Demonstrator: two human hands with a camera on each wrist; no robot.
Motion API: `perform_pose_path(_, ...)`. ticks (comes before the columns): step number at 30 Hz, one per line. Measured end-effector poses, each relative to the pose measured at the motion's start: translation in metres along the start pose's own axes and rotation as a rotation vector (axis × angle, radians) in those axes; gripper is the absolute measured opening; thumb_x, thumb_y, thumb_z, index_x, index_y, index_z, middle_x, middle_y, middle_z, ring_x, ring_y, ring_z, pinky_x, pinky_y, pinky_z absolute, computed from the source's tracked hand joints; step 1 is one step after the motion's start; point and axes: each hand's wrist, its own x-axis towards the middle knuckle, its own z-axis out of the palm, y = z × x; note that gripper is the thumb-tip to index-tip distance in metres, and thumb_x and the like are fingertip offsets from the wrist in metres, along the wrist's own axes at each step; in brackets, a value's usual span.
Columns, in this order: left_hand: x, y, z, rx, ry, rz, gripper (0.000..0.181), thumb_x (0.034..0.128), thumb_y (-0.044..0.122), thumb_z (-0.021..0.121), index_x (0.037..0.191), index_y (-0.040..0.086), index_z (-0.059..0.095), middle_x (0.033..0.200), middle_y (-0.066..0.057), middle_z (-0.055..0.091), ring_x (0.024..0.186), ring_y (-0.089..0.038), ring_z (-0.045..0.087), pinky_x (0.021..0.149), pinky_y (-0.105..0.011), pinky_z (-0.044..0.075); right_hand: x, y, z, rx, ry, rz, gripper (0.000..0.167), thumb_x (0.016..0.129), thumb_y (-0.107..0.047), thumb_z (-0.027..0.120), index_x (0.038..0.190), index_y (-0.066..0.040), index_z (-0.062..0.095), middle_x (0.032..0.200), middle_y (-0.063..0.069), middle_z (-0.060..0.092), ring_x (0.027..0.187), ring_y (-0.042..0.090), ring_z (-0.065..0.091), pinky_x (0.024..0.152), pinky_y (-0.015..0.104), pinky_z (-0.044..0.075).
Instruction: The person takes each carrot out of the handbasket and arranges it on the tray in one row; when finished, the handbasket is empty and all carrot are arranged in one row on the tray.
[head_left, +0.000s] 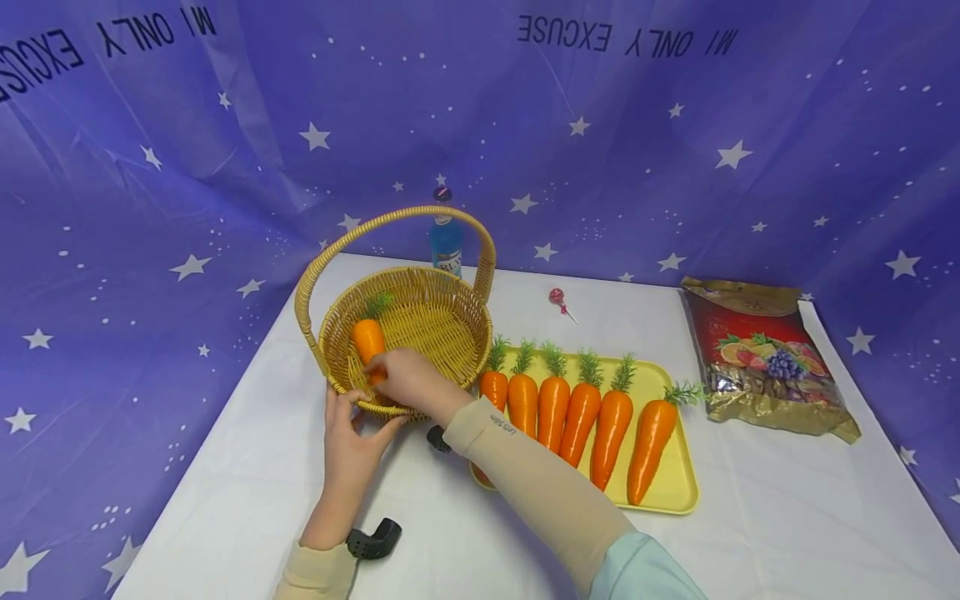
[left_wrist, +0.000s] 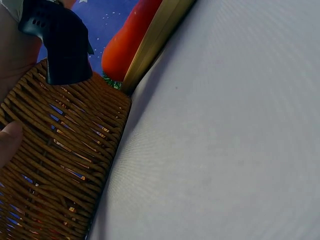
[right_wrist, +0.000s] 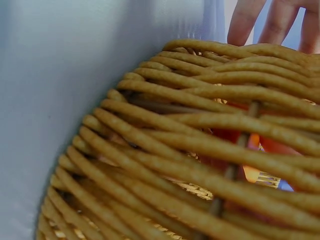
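A wicker basket [head_left: 442, 287] with an arched handle stands at the left of the table. Inside its left part is an orange carrot [head_left: 367, 337], its green top toward the back. My right hand [head_left: 408, 379] reaches over the near rim and pinches the carrot's lower end; the fingertips are partly hidden. The left hand [head_left: 352, 442] holds the basket's near left side, thumb and fingers spread along it. Its thumb [left_wrist: 9, 142] touches the woven wall in the left wrist view. In the right wrist view, its fingers [right_wrist: 277, 22] show beyond the weave.
Right of the basket, a yellow tray [head_left: 678, 483] bears several carrots [head_left: 615, 425] in a row. A red and gold bag [head_left: 772, 358] lies farther right. Behind the tray is a lollipop [head_left: 557, 297]; a blue bottle [head_left: 447, 246] stands behind the basket. A starry purple cloth [head_left: 480, 108] hangs at the back.
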Motion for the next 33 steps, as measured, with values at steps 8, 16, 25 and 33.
perform_pose_path(8,0.001,0.0,0.0,-0.013,-0.007,0.002,0.053,0.0706,0.006,0.086,0.104,0.002,0.045,0.16,-0.012,0.002,0.142,-0.033,0.016,0.1,-0.055,0.04,0.0,0.004,-0.002,0.048,0.017,0.056,0.03,0.089,-0.013,0.068,0.118,-0.018,0.07,0.117,-0.003,0.067,0.108,0.013,0.059,0.091,0.026,0.048)
perform_pose_path(16,0.001,0.0,0.0,0.004,-0.009,0.001,0.053,0.0707,0.007,0.086,0.105,0.002,0.046,0.16,-0.013,0.002,0.143,-0.03,0.014,0.1,-0.05,0.041,-0.004,0.006,-0.007,0.076,0.018,0.072,0.029,0.088,-0.012,0.069,0.117,-0.017,0.07,0.118,-0.002,0.066,0.108,0.013,0.059,0.089,0.026,0.048)
perform_pose_path(25,0.001,0.0,0.0,0.001,-0.013,-0.003,0.053,0.0714,0.008,0.086,0.106,0.003,0.046,0.16,-0.01,0.0,0.143,-0.032,0.013,0.1,-0.053,0.041,-0.014,0.018,-0.022,0.073,0.054,0.052,0.029,0.088,-0.009,0.069,0.116,-0.015,0.071,0.117,0.002,0.066,0.1,0.014,0.058,0.079,0.023,0.047)
perform_pose_path(33,0.001,0.001,0.0,-0.002,-0.011,-0.028,0.054,0.0703,0.01,0.087,0.105,0.003,0.046,0.16,-0.01,-0.001,0.143,-0.031,0.012,0.1,-0.051,0.042,-0.031,0.03,-0.043,0.121,0.108,0.067,0.028,0.089,-0.013,0.069,0.117,-0.018,0.071,0.118,0.004,0.065,0.09,0.014,0.056,0.07,0.025,0.047)
